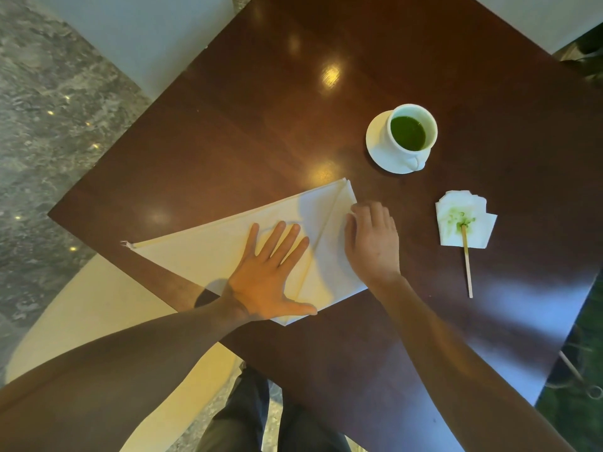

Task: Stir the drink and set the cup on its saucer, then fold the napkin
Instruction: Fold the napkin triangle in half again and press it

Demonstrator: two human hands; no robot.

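Dark glossy table [228, 132], and the left hand [267, 275] lies flat, fingers spread, pinning the cream napkin [202, 249]; the right hand [372, 243], fingers together, presses its folded edge. Soft, light cloth, likely to slide on polish: take it by the corners. Beyond, the cup [411, 130] sits on its saucer [378, 148]. No writing anywhere.

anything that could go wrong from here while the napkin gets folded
Two risks. The napkin runs past the table edge at its left corner, so a hard press by the left hand could drag it askew. The stir stick lies on a green-stained tissue just right of the right hand; a wide sweep might knock it and smear the wood. The cup on its saucer sits farther off.
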